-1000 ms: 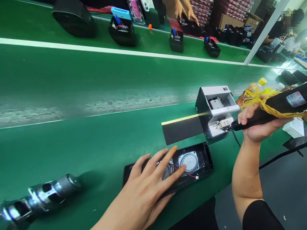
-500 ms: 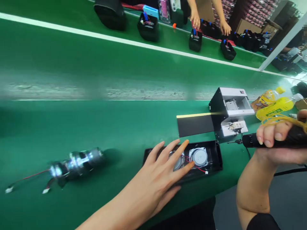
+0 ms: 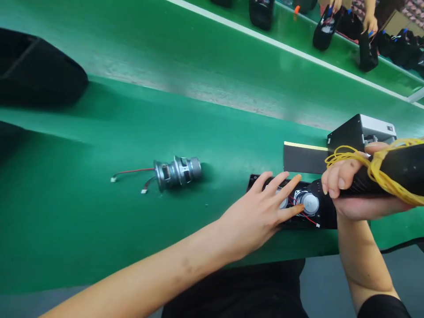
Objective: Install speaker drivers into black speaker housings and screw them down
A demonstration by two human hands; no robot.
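Observation:
Fingers spread, my left hand (image 3: pixel 260 210) lies over the left part of a black speaker housing (image 3: pixel 326 214). Inside the housing sit two round speaker drivers; the right speaker driver (image 3: pixel 310 203) shows plainly, the other is partly under my fingers. A red wire with a white plug (image 3: pixel 317 225) runs beside it. My right hand (image 3: pixel 347 181) is wrapped round a black electric screwdriver (image 3: pixel 394 170) with a yellow cord (image 3: pixel 377 165) looped about it. The screwdriver's front end is over the housing's right part; its bit is hidden from me.
Two loose speaker drivers (image 3: pixel 177 171), end to end with wires, lie on the green bench (image 3: pixel 99 238). A black-and-silver machine (image 3: pixel 361 128) and a dark strip (image 3: pixel 304 159) stand behind the housing. A large black case (image 3: pixel 39 68) is at far left. Across, a co-worker's hands (image 3: pixel 370 24) handle black housings.
My right hand has brought the screwdriver left, over the housing's right end. My left hand stays spread on the housing. The view has swung left, so bench things appear further right.

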